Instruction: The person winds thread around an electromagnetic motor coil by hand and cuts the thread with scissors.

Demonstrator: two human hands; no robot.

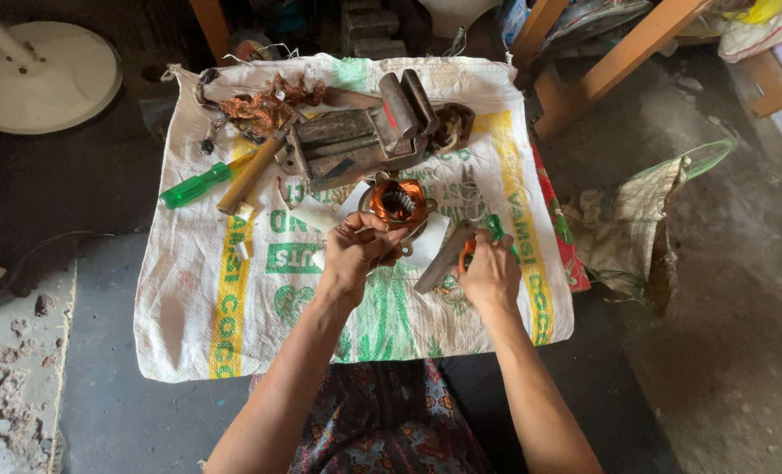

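Observation:
A round motor stator [399, 203] with copper windings lies on a white woven sack [233, 307] spread on the floor. My left hand [353, 252] rests right beside the stator's near edge, fingers pinched on something small that I cannot make out. My right hand [489, 270] is closed around scissors [446, 257] with orange handles, blades pointing down-left. A green object [494, 227] pokes out just above that hand.
A grey bench vise [360, 133] sits at the sack's far side. Left of it lie a wooden-handled hammer [252, 170], a green-handled screwdriver [195, 186] and a heap of scrap copper wire [263, 103]. A white round fan base [44, 79] stands far left. Wooden furniture legs [623, 54] rise at the right.

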